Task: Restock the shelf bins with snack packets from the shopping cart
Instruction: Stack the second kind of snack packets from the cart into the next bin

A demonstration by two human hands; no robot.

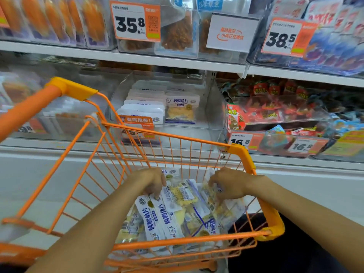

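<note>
Snack packets (177,209) fill the orange wire shopping cart (197,141) in the lower centre of the frame, and both hands are down among them. Our left hand (152,181) curls its fingers over the top edges of two white packets printed with blue characters, gripping them. Our right hand (229,184), a little to the right, has its fingers bent into the pile and pinches the edge of a clear packet. These packets are flat, glossy plastic pouches, white-headed with transparent windows showing pale yellow pieces inside. Above the cart, mid-frame, a clear plastic shelf bin (213,107) holds the same product: one packet stands upright facing us beside a leaning stack of others. An orange tag (137,120) on the bin's front reads "有鸣推荐!". Along the upper shelf, price cards read 35.8 (130,24) and 38.5 (280,39); at the right, lower cards read 16.8 (240,142) under red wrapped snacks (266,111).
</note>
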